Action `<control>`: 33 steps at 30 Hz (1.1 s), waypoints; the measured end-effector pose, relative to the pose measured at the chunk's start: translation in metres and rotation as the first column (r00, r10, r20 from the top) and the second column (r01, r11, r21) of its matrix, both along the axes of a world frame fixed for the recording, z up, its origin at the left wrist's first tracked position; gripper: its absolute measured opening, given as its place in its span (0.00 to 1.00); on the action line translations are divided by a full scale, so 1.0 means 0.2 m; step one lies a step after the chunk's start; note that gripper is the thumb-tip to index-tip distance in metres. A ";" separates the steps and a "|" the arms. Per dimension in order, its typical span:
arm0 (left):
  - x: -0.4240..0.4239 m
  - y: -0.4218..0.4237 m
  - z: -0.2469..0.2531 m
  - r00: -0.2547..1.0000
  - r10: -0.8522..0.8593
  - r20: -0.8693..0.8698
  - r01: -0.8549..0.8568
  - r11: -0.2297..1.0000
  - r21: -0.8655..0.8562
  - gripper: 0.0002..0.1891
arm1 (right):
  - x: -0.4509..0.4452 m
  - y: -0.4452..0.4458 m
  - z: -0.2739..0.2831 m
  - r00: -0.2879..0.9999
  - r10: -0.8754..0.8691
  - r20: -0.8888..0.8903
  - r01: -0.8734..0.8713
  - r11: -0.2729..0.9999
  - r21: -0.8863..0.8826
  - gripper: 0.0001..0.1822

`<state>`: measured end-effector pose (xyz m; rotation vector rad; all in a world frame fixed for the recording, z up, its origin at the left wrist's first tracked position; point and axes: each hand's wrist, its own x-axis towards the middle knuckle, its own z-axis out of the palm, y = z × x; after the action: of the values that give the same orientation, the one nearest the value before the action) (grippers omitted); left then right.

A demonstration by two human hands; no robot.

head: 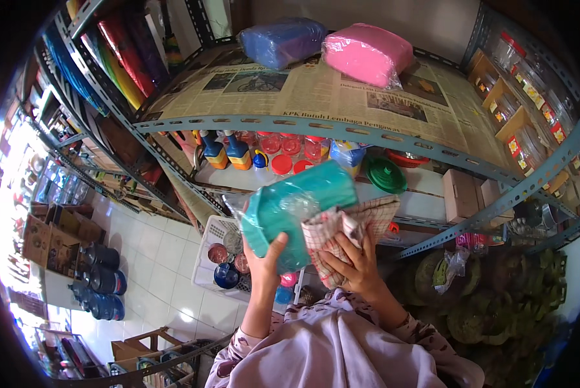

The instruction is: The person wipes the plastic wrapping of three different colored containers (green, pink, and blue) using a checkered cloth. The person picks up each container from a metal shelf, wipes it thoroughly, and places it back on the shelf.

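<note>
In front of my chest my left hand (pixel 265 259) grips a teal plastic container (pixel 299 203) wrapped in clear plastic film. Its thumb lies over the near side of the wrap. My right hand (pixel 357 264) presses a checkered cloth (pixel 331 242), cream with red lines, against the container's right side. Part of the cloth hangs loose to the upper right. On the newspaper-lined shelf (pixel 319 104) beyond sit two similar wrapped containers, a blue one (pixel 282 41) and a pink one (pixel 367 53).
The shelf's slotted metal edge (pixel 270 124) runs ahead of my hands. Below it stand red-lidded jars (pixel 281 165), dark blue bottles (pixel 239 150) and a green lid (pixel 387 175). A white crate (pixel 212 233) is under my left hand; boxed jars (pixel 525 145) line the right.
</note>
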<state>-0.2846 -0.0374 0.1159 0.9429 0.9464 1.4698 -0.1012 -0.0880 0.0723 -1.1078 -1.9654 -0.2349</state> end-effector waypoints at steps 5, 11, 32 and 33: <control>-0.06 0.03 -0.02 0.969 0.029 0.244 0.010 0.987 -0.158 0.32 | 0.11 -0.05 -0.19 0.532 -0.212 -0.820 -0.091 0.948 -0.305 0.23; -0.12 0.03 -0.19 0.882 -0.290 0.371 0.405 0.869 -0.284 0.33 | 0.22 0.01 0.16 0.530 -0.081 -0.844 -0.269 0.928 -0.258 0.21; -0.02 -0.01 -0.16 0.770 0.025 0.637 0.172 0.954 -0.246 0.27 | 0.18 -0.11 -0.07 -0.188 -0.329 -0.925 -0.381 0.893 -0.241 0.19; -0.02 -0.01 -0.16 0.777 0.022 0.629 0.177 0.951 -0.253 0.28 | 0.19 -0.10 -0.06 -0.281 -0.360 -0.890 -0.369 0.896 -0.247 0.20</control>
<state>-0.2891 -0.0402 0.0838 0.2182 0.5891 1.3801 -0.0628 -0.1086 0.0609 -0.9003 -0.2616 1.0499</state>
